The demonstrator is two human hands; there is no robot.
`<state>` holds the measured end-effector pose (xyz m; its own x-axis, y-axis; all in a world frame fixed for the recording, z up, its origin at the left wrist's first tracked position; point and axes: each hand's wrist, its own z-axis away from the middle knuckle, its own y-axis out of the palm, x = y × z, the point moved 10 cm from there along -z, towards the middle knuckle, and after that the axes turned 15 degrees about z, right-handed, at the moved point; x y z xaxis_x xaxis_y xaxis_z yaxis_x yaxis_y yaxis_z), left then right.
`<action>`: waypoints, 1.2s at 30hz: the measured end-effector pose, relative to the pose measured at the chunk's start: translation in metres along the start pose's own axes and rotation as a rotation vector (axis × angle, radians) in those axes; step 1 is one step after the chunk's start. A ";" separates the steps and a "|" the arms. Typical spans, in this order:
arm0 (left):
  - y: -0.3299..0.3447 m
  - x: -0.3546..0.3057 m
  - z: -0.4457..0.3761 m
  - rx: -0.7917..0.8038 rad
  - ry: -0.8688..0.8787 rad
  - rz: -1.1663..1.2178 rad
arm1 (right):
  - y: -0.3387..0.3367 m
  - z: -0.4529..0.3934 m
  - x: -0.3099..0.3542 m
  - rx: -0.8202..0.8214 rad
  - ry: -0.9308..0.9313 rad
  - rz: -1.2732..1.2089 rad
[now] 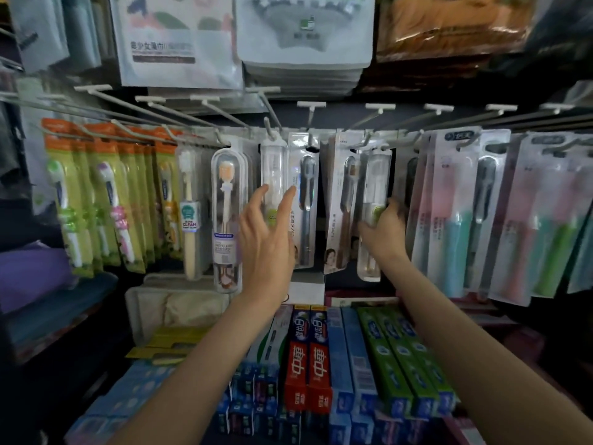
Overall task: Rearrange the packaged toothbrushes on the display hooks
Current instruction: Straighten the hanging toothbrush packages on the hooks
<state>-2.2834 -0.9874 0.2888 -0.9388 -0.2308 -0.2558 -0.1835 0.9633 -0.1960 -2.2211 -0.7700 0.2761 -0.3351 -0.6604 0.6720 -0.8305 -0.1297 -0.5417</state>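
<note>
Packaged toothbrushes hang in a row from white wire display hooks (224, 112). My left hand (266, 239) is raised with straight fingers, its fingertips at a clear toothbrush case with a green label (272, 168) on a middle hook. My right hand (383, 229) grips the middle of a second clear toothbrush case (373, 187), which hangs from a hook further right; its fingers curl round the green label. A grey toothbrush pack (306, 187) hangs between the two cases. A clear case with an orange-headed brush (226, 220) hangs left of my left hand.
Green-backed children's toothbrush packs (93, 194) fill the left hooks; pink and teal brush packs (465, 213) fill the right. Toothpaste boxes (309, 358) are stacked on the shelf below my arms. Bagged goods (305, 30) hang above the hooks.
</note>
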 end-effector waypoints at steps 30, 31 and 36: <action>-0.060 0.035 0.012 0.083 -0.033 -0.023 | -0.029 0.119 0.139 -0.063 -0.838 0.053; -0.058 0.040 0.015 0.112 -0.059 -0.003 | -0.027 0.119 0.143 -0.056 -0.839 0.044; -0.051 0.046 0.020 0.200 -0.112 0.087 | -0.015 0.118 0.148 -0.021 -0.777 0.069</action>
<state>-2.3112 -1.0503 0.2678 -0.9083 -0.1726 -0.3809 -0.0315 0.9365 -0.3492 -2.2059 -0.9529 0.3242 0.0154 -0.9961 0.0864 -0.8298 -0.0609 -0.5547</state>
